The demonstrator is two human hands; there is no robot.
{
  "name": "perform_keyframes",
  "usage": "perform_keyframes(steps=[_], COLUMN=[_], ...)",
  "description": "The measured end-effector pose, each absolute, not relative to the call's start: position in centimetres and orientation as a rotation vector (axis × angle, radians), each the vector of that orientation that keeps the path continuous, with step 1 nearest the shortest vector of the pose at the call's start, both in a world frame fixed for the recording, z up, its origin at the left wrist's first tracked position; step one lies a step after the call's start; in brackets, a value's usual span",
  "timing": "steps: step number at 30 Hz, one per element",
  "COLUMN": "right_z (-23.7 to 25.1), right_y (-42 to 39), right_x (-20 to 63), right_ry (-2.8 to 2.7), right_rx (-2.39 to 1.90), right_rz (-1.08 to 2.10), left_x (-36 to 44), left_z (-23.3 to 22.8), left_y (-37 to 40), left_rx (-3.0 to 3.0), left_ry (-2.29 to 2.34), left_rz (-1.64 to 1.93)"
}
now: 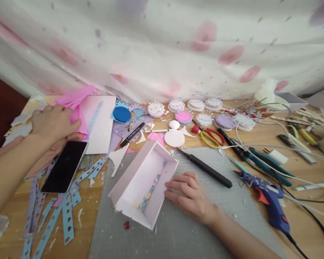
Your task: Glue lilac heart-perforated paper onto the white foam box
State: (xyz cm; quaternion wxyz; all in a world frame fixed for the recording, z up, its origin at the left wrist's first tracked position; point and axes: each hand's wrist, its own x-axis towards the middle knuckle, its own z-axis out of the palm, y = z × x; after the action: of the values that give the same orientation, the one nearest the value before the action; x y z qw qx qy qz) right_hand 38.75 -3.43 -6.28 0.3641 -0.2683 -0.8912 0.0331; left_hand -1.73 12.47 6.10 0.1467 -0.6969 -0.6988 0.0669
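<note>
My left hand (52,120) reaches over the paper pile at the left and lies on crumpled pink paper (77,104). Its thumb stands apart from the fingers; some fingertips are hidden. My right hand (190,198) rests on the grey cutting mat (199,233), fingers stretched out, their tips against the near right wall of a small open white box (129,176). Inside the tilted-looking box, a row of blue and yellow bits runs along one wall. A black pen-like tool (210,170) lies beyond my right hand. A dark phone (65,166) lies below my left hand.
Several decorated round pieces (183,117) stand along the back by the curtain. Scissors (209,138), a blue glue gun (268,198), pliers (272,162) and loose cables crowd the right. Blue punched paper strips (67,219) lie at the left, near a white board (101,126).
</note>
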Motion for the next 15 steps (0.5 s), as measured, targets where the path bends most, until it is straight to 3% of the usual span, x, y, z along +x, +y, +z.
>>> perform_keyframes(steps=[8,15], right_z=[-6.6,-5.9], right_y=[-3.4,-3.2], right_x=[38.6,38.1], right_ry=[-2.288,-2.286], right_rx=[-0.691,-0.687], right_rz=[0.114,0.192], left_x=[-1.6,-4.0], left_z=[4.9,7.9], left_y=[13.8,14.5], left_rx=[-1.895,-1.908], left_ry=[-2.080,-2.061], left_rz=[0.408,0.426])
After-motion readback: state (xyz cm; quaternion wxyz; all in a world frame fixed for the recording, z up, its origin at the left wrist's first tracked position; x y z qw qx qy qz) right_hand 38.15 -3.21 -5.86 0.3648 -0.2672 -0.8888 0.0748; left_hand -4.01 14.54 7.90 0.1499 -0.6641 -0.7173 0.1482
